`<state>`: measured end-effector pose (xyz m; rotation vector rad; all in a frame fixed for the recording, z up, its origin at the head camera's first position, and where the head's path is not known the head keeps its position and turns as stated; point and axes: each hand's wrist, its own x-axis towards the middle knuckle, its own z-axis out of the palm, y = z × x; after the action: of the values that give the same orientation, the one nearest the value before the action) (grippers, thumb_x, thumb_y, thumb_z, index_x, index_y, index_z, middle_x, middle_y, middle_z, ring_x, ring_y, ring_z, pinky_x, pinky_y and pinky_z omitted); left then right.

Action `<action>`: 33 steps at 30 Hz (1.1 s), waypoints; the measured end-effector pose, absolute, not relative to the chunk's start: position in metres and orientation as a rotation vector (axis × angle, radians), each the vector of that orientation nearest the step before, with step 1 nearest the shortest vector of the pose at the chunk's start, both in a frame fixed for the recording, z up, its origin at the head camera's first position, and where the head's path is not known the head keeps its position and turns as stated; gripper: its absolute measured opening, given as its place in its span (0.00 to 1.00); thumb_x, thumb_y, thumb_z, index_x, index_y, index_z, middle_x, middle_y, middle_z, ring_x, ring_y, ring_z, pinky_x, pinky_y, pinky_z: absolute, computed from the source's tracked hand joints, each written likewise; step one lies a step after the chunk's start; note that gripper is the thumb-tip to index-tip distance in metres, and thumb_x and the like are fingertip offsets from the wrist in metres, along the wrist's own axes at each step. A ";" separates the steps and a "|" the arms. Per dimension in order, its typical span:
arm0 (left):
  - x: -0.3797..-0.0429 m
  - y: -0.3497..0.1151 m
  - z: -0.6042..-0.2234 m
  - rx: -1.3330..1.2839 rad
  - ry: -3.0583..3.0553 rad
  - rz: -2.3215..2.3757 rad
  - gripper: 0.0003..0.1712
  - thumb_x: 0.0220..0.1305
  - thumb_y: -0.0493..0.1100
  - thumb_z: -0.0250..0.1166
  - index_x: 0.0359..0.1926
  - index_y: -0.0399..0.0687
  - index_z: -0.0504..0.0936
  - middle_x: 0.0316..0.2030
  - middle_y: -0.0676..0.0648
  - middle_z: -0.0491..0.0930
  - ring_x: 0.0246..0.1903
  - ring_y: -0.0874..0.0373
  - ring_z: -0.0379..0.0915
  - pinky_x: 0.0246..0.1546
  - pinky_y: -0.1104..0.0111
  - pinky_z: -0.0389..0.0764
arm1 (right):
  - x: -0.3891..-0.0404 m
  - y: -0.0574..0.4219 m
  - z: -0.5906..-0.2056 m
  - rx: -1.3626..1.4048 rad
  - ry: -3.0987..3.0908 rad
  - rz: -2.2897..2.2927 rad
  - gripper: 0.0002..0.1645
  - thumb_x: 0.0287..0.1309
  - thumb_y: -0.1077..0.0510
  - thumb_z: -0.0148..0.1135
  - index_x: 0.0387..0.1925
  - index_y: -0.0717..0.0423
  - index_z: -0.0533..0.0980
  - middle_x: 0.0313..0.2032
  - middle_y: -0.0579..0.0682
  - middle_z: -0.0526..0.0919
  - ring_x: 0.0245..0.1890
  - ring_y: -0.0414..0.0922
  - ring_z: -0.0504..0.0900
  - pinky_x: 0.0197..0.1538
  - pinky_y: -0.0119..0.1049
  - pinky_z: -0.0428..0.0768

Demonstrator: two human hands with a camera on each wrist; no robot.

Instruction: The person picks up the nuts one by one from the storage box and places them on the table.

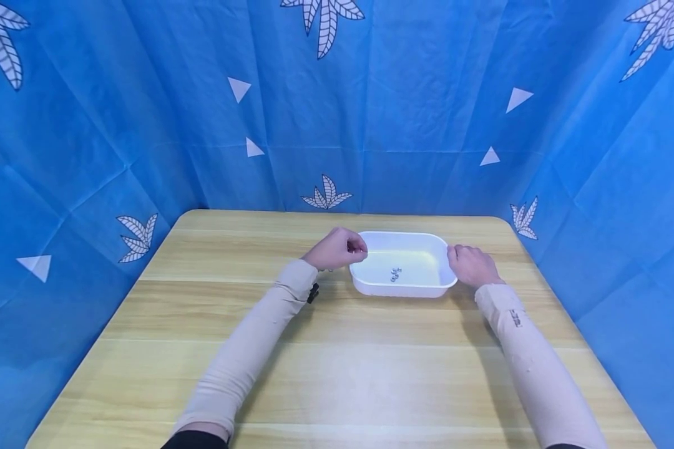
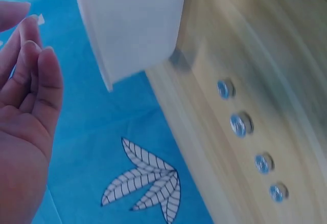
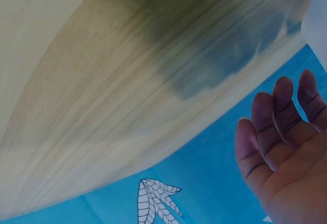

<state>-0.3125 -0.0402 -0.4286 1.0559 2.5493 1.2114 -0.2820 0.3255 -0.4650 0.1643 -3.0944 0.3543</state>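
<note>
A white plastic tub (image 1: 404, 290) stands toward the back of the table, with several small shiny pieces (image 1: 395, 274) inside. My left hand (image 1: 337, 248) is at the tub's left rim, thumb and index fingertips close together; I cannot tell whether something small is pinched there. In the left wrist view, the left hand's fingers (image 2: 48, 81) are bent beside the tub. Several shiny round pieces (image 2: 241, 124) lie in a row on the wood, left of the tub. My right hand (image 1: 474, 265) holds the tub's right rim; its fingers (image 3: 263, 127) curve below the tub's side in the right wrist view.
The light wooden table (image 1: 348, 368) has rounded back corners. A blue cloth (image 1: 404, 112) with white leaves and triangles hangs behind it and along both sides. Pale sleeves (image 1: 253, 355) cover both forearms, and a small black item (image 1: 312, 293) sits at the left wrist.
</note>
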 end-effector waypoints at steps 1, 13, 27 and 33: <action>-0.312 -0.037 -0.429 1.069 2.546 1.198 0.06 0.63 0.35 0.68 0.39 0.39 0.89 0.32 0.46 0.88 0.33 0.60 0.79 0.37 0.74 0.83 | -0.282 0.325 -0.465 0.164 -3.095 0.356 0.39 0.80 0.45 0.26 0.57 0.70 0.76 0.56 0.72 0.81 0.57 0.72 0.79 0.58 0.69 0.78; -0.305 -0.004 -0.436 1.136 2.550 0.997 0.07 0.65 0.36 0.68 0.41 0.38 0.89 0.32 0.47 0.86 0.32 0.61 0.76 0.35 0.76 0.79 | -0.283 0.328 -0.468 0.163 -3.098 0.356 0.40 0.80 0.45 0.25 0.57 0.70 0.76 0.55 0.71 0.82 0.57 0.72 0.80 0.57 0.68 0.78; -0.309 0.017 -0.463 1.138 2.606 0.827 0.06 0.66 0.37 0.67 0.39 0.43 0.90 0.33 0.50 0.88 0.34 0.64 0.79 0.40 0.77 0.80 | -0.283 0.326 -0.469 0.161 -3.095 0.360 0.39 0.80 0.45 0.25 0.57 0.69 0.76 0.56 0.71 0.82 0.57 0.72 0.79 0.58 0.68 0.78; -0.309 0.022 -0.464 1.099 2.654 0.763 0.06 0.65 0.38 0.67 0.39 0.44 0.90 0.35 0.49 0.89 0.37 0.61 0.81 0.44 0.74 0.82 | -0.283 0.328 -0.468 0.158 -3.089 0.372 0.38 0.80 0.45 0.26 0.57 0.69 0.76 0.56 0.71 0.82 0.57 0.71 0.80 0.58 0.68 0.78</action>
<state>-0.3088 0.0222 -0.4637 1.0985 2.6544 0.7633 -0.2831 0.3278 -0.4678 0.1583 -3.0891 0.3716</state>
